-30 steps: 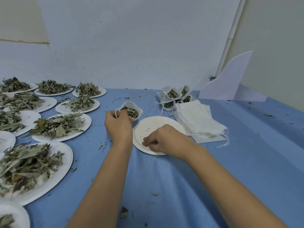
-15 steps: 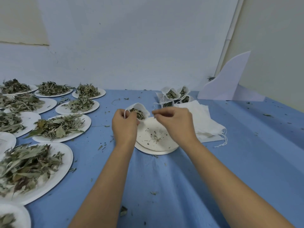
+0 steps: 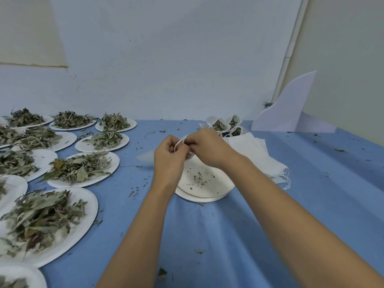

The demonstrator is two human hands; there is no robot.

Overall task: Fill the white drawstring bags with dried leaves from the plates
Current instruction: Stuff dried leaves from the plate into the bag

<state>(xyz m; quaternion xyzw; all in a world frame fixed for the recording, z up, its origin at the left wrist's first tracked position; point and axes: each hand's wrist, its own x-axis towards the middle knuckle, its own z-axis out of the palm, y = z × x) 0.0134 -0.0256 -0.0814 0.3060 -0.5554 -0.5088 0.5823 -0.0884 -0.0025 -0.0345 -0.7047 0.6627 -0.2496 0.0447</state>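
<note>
My left hand [image 3: 169, 157] and my right hand [image 3: 207, 148] meet above the far edge of a nearly bare white plate [image 3: 204, 181]. Between them they hold a small white drawstring bag [image 3: 180, 142], of which only the rim and a bit of string show. Both hands have fingers curled and pinch the bag's top. The bag's contents are hidden by the fingers. Several plates of dried leaves [image 3: 79, 168] lie to the left. Filled bags [image 3: 223, 125] stand at the back, beside a stack of flat white bags [image 3: 255, 154].
The blue cloth [image 3: 207, 235] covers the table, strewn with leaf crumbs. A white fin-shaped board [image 3: 288, 109] stands at the back right against the wall. More leaf plates [image 3: 41, 221] run along the left edge, near my left forearm.
My right hand left the plate and rose to the bag that my left hand holds. Both hands now pinch the bag's top, and its open mouth with leaves no longer shows.
</note>
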